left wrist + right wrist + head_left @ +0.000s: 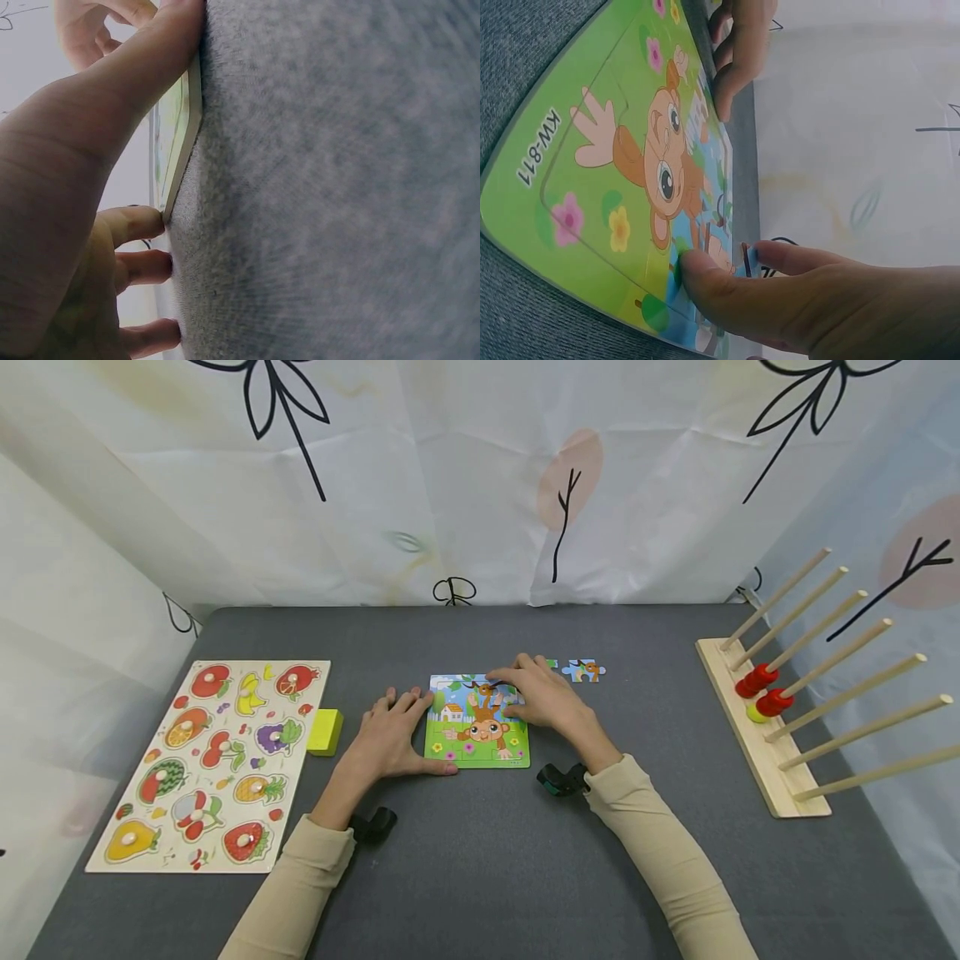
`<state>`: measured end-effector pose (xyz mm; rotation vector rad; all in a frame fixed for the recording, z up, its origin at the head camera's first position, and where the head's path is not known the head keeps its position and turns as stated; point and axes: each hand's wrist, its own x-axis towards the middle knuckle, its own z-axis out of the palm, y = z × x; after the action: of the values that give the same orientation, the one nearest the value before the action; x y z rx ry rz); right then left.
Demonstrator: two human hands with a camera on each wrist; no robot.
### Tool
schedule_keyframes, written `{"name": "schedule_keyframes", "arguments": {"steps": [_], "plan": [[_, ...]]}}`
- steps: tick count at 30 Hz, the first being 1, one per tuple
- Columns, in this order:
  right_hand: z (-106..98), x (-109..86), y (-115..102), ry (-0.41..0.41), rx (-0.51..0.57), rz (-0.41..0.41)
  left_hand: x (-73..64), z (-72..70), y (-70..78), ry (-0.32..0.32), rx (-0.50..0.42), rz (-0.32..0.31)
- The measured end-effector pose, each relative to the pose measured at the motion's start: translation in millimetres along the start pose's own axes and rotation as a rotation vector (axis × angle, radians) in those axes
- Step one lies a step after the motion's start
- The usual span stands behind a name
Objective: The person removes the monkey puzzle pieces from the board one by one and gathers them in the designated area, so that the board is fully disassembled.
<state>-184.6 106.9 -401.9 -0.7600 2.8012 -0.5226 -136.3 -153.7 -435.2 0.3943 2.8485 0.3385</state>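
A jigsaw puzzle board (480,762) with an upside-down monkey lies on the table in the head view. My left hand (390,735) rests with fingers spread at its left side, thumb along the near edge and index finger at the left edge. Over the board's upper right part, my right hand (551,693) pinches a small puzzle piece (748,260) between thumb and index finger; the fingers hide most of it. Just beyond that hand lie a loose blue and brown puzzle piece (584,671) and a partly covered green one (552,663).
A fruit peg board (296,760) lies at the left, with a yellow block (325,732) by its right edge. On the right stands a wooden peg rack (772,760) with red beads (772,702) and a yellow one. White patterned cloth hangs behind the grey table (480,877).
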Motion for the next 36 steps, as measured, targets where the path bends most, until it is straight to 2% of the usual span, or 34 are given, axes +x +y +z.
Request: {"name": "schedule_keyframes", "arguments": {"steps": [24, 36], "plan": [[-2.7, 3.7, 0.2, -0.040, 0.040, 0.014, 0.3, -0.2, 1.5, 0.001, -0.003, -0.011], [0.0, 5.4, -0.2, -0.043, 0.016, 0.028, 0.0, 0.5, 0.7, 0.008, -0.010, -0.002]]}}
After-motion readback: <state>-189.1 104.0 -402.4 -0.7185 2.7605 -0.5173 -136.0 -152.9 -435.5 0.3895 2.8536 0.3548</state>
